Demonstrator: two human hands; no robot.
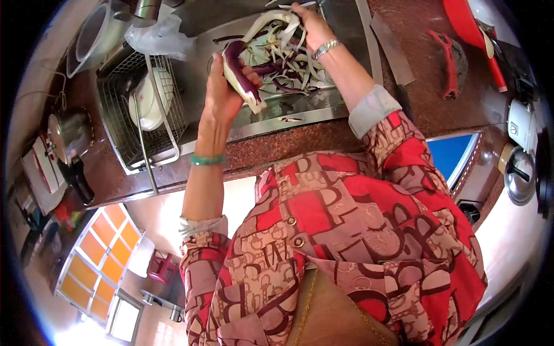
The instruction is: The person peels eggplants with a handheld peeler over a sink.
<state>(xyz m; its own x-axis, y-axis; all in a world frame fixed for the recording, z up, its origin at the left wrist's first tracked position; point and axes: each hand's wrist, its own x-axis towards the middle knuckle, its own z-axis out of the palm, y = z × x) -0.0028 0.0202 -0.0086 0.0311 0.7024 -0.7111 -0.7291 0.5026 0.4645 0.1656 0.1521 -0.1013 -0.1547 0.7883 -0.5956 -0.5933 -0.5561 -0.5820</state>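
Observation:
My left hand point(222, 92) is wrapped round a long, partly peeled eggplant point(234, 62), purple along one side and pale where the skin is off. Its lower end tapers to a pale tip pointing toward me. From the upper end, a pale, curved peeled length point(266, 21) arches over toward my right hand point(314, 29). That hand is closed at the sink's far side, fingertips partly hidden; I cannot tell what it grips. Between and below the hands, purple and whitish eggplant peels point(291, 72) lie heaped in the metal sink point(277, 118).
A wire dish rack point(118, 118) with a white plate point(153, 101) stands left of the sink, below a clear plastic bag point(158, 37). Black-handled scissors point(75, 179) lie farther left. On the right counter are a red-trimmed dark item point(450, 66) and a red-handled pan point(470, 26).

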